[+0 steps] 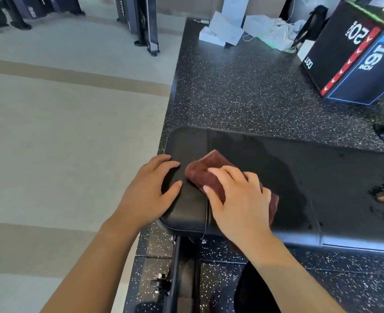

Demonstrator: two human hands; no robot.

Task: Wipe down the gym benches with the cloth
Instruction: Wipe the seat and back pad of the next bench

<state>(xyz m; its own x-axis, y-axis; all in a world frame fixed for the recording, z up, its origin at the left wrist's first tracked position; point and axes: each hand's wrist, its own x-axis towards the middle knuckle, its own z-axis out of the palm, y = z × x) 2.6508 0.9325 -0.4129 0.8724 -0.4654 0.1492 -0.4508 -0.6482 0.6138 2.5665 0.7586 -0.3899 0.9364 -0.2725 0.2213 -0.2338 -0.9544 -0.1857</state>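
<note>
A black padded gym bench (pixel 299 168) runs from the centre to the right edge, its surface glossy and reflective. A folded brown cloth (pixel 205 170) lies on the bench near its left end. My right hand (pixel 238 199) presses flat on top of the cloth, fingers spread over it. Beside it, my left hand (pixel 150 190) rests on the bench's left end pad, fingers apart and curled over the edge, holding nothing.
The bench stands on black speckled rubber flooring (pixel 254 86); pale floor lies to the left. A black plyo box (pixel 355 59) stands at the upper right. White boxes and papers (pixel 227 30) sit at the back. Machine frames (pixel 145 23) stand at the top left.
</note>
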